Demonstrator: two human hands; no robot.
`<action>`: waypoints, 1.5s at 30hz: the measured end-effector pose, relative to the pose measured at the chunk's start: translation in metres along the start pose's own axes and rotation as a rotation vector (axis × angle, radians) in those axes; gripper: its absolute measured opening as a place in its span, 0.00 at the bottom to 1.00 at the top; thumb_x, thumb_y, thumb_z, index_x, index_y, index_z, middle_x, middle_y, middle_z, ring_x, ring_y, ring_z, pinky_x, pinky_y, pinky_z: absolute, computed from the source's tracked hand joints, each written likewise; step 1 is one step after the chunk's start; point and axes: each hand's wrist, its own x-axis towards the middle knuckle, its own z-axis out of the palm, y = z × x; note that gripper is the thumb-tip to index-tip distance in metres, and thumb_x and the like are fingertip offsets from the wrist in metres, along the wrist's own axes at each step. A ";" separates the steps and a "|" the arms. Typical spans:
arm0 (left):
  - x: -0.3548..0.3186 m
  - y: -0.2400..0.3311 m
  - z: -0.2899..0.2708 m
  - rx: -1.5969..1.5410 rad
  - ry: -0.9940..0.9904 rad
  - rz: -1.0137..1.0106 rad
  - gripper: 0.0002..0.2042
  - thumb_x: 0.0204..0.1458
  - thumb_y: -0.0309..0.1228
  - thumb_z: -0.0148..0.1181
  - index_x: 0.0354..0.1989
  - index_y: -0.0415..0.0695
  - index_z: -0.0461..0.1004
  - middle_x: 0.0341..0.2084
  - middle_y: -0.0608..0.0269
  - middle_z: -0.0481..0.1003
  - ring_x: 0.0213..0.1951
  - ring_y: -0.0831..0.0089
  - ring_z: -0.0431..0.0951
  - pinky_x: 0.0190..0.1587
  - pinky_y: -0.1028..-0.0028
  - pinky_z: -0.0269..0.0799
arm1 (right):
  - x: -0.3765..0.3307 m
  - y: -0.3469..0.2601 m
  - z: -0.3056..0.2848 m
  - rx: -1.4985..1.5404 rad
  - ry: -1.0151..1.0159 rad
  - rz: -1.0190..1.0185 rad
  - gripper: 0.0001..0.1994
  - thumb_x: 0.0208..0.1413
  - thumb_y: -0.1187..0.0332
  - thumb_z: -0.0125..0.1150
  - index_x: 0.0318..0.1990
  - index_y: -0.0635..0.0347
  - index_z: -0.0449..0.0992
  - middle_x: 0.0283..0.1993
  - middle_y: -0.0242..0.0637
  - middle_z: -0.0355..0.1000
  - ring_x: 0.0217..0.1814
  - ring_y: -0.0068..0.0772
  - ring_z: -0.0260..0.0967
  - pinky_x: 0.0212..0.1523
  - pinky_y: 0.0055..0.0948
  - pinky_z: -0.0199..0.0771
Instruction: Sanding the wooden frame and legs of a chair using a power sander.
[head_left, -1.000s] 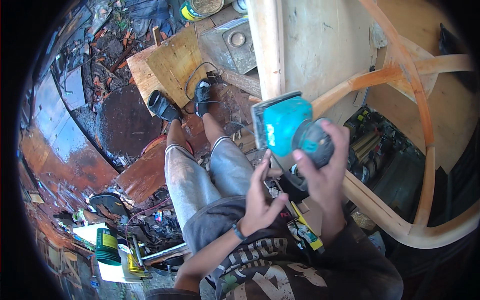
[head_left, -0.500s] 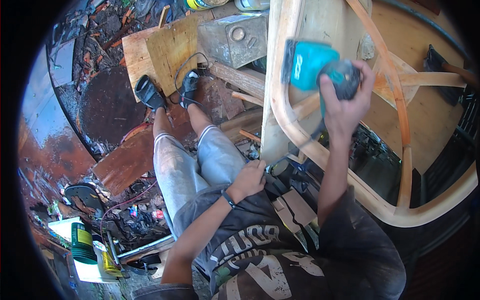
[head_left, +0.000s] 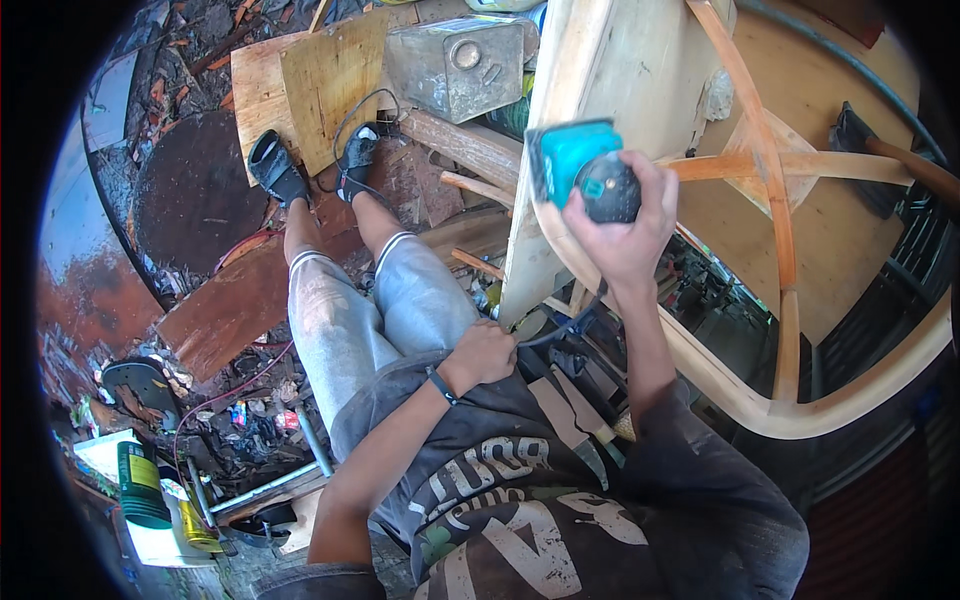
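My right hand (head_left: 625, 235) grips the black knob of a teal electric sander (head_left: 572, 160) and holds it against the pale wooden chair frame (head_left: 590, 60) in front of me. The sander's black cord (head_left: 560, 330) runs down toward my lap. My left hand (head_left: 485, 352) is closed in a fist at my waist, right by that cord; whether it holds the cord I cannot tell. The chair's curved wooden rim (head_left: 760, 400) sweeps round to my right.
A dented grey metal can (head_left: 460, 65) and plywood sheets (head_left: 320, 85) lie beyond my feet. Rusty metal sheet (head_left: 190, 200), planks and scrap cover the ground on the left. Green and yellow cans (head_left: 140, 485) stand at the lower left. Tools lie in a box (head_left: 700, 290) under the chair.
My right hand has raised the sander from near my lap up onto the chair frame. My left hand has dropped from beside the sander to my waist and closed.
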 end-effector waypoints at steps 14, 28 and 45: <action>-0.005 -0.007 -0.005 0.059 0.150 0.039 0.12 0.45 0.29 0.59 0.38 0.42 0.80 0.33 0.53 0.80 0.44 0.56 0.78 0.54 0.61 0.69 | -0.002 0.004 -0.004 -0.064 0.000 -0.037 0.30 0.39 0.66 0.77 0.52 0.57 0.72 0.41 0.43 0.66 0.43 0.43 0.67 0.46 0.40 0.70; -0.009 -0.016 -0.011 -0.191 0.359 0.025 0.10 0.43 0.29 0.60 0.35 0.41 0.79 0.31 0.50 0.79 0.41 0.51 0.79 0.51 0.58 0.71 | 0.032 0.043 -0.001 0.445 0.099 0.202 0.30 0.50 0.71 0.74 0.57 0.61 0.63 0.47 0.34 0.66 0.45 0.25 0.68 0.46 0.26 0.73; -0.009 -0.014 -0.018 -0.265 0.268 -0.053 0.08 0.44 0.25 0.57 0.34 0.40 0.74 0.31 0.47 0.79 0.39 0.47 0.79 0.44 0.53 0.75 | 0.016 0.052 -0.001 0.499 0.083 0.342 0.29 0.50 0.70 0.72 0.56 0.60 0.63 0.48 0.34 0.65 0.48 0.25 0.66 0.50 0.28 0.71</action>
